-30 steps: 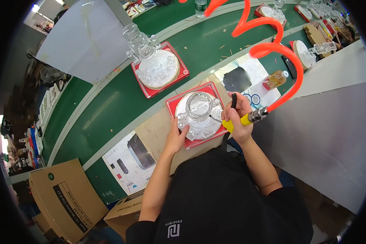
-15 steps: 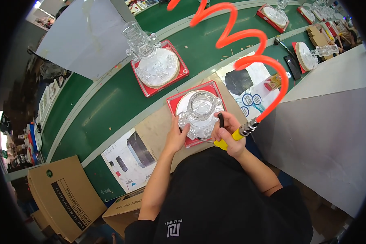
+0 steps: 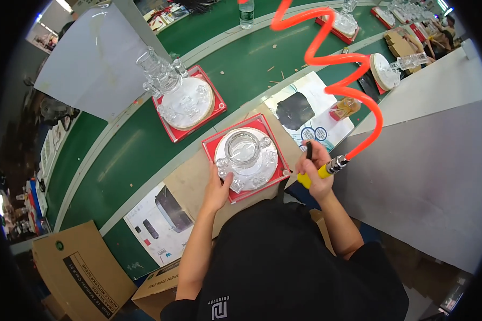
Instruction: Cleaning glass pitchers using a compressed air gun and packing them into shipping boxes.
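Observation:
A white round base [image 3: 253, 172] with clear plastic figures and a clear ring-shaped part [image 3: 243, 148] on top lies in a red square tray [image 3: 271, 124] in front of me. My left hand [image 3: 218, 187] grips the base's left edge, thumb on top by the small clear pieces; its other fingers are partly hidden. To the right of the tray, my right hand [image 3: 317, 170] is closed round a yellow air blow gun [image 3: 323, 171] with a black lever. An orange coiled hose [image 3: 374, 125] runs up from its metal fitting. The gun's thin nozzle is hard to make out.
Another clear assembly on a white base [image 3: 190, 101] stands in its red tray at the far left. Flat printed cardboard [image 3: 160, 222] and brown board lie under my work. A small bottle [image 3: 344, 108] sits at right, a water bottle [image 3: 246, 13] farther back. Cartons [image 3: 83, 270] stand lower left.
My right hand has drawn the blow gun away to the right, off the clear assembly. My left hand stays at the base's left edge. The whole view has shifted a little.

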Demonstrator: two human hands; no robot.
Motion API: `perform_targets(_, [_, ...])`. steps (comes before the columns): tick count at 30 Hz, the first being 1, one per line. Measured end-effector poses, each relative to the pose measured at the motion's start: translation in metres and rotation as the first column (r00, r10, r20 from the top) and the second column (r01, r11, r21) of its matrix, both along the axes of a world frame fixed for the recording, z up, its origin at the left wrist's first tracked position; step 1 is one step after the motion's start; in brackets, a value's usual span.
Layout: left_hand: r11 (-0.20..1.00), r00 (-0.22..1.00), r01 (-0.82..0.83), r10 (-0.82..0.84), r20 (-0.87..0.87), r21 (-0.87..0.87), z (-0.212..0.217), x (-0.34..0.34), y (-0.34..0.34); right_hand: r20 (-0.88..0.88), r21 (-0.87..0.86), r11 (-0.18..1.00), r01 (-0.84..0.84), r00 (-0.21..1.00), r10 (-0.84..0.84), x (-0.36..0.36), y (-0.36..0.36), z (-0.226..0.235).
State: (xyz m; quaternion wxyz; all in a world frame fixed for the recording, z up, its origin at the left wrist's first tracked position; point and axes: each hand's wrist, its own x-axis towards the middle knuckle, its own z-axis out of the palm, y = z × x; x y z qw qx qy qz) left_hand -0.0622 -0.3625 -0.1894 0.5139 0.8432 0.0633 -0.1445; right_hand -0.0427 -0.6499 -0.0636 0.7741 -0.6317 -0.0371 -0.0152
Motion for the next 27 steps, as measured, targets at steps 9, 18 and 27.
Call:
perform_targets(9, [0.991,1.000,0.012,-0.009,0.021,-0.130,-0.001,0.005,-0.002,0.119,0.182,0.978,0.103,0.985,-0.126,0.066,0.034,-0.015])
perform_targets(18, [0.995,0.997,0.074,-0.075,-0.022,-0.060,-0.007,-0.009,-0.005,-0.126,0.424,0.902,0.084,0.991,-0.032,0.136,0.073,-0.050])
perform_targets(27, [1.000,1.000,0.012,-0.012,-0.029,0.006,0.018,-0.009,-0.019,-0.082,0.300,0.954,0.008,0.996,0.017,0.172,0.065,-0.068])
